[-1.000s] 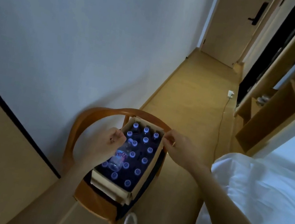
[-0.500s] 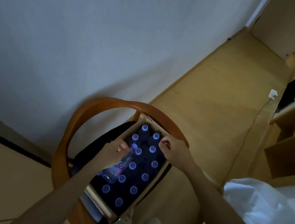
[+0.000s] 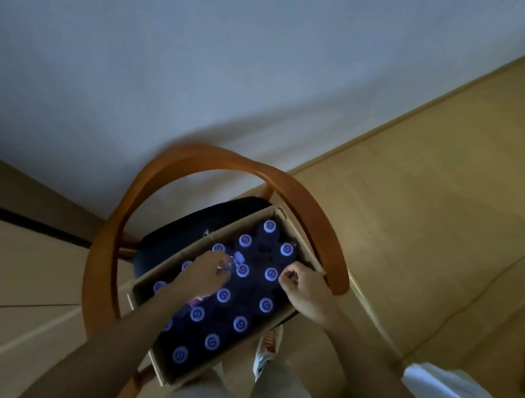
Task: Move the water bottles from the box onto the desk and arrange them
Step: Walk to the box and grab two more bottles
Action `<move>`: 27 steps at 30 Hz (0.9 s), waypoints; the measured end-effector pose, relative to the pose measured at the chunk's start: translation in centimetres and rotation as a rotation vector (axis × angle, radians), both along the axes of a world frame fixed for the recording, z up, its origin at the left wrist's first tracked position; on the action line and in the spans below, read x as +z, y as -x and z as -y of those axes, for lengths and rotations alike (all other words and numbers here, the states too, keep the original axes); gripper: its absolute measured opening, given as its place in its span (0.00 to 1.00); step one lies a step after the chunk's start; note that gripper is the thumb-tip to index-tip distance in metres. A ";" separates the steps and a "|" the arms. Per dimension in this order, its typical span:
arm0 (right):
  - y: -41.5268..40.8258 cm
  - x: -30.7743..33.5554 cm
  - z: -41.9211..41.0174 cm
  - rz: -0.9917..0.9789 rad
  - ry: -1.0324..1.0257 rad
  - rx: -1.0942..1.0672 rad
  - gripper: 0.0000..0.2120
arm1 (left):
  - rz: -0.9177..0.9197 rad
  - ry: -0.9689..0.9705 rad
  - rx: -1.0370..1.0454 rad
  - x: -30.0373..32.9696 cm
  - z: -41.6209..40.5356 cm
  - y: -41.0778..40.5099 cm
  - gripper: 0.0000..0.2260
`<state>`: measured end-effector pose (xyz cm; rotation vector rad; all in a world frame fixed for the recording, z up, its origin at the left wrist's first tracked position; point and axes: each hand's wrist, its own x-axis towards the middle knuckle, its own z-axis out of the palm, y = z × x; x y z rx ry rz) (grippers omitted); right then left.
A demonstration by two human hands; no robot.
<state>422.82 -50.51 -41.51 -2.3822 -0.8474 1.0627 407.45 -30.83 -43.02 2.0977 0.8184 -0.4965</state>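
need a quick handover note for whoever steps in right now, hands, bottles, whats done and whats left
Left hand: grips a tilted water bottle by its neck, over the box.
Right hand: fingers curled at the box's right edge, apparently pinching a bottle top there; the grip is hard to make out.
Box: sits on the wooden chair, nearly full of upright capped bottles.
Done: one bottle partly pulled out.
Left: the desk is not in view; all bottles are yet to be carried over and arranged.
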 end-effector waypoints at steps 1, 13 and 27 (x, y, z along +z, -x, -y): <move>-0.2 -0.4 0.0 -0.017 0.009 0.014 0.08 | -0.010 -0.002 -0.007 -0.3 0.2 -0.5 0.07; -2.9 -3.7 -1.7 -0.104 0.055 0.138 0.09 | -0.278 0.012 -0.059 -5.4 -0.2 -4.1 0.27; -3.2 -5.0 -4.0 -0.122 0.204 0.267 0.12 | -0.256 -0.273 -0.400 -5.4 -1.2 -4.9 0.25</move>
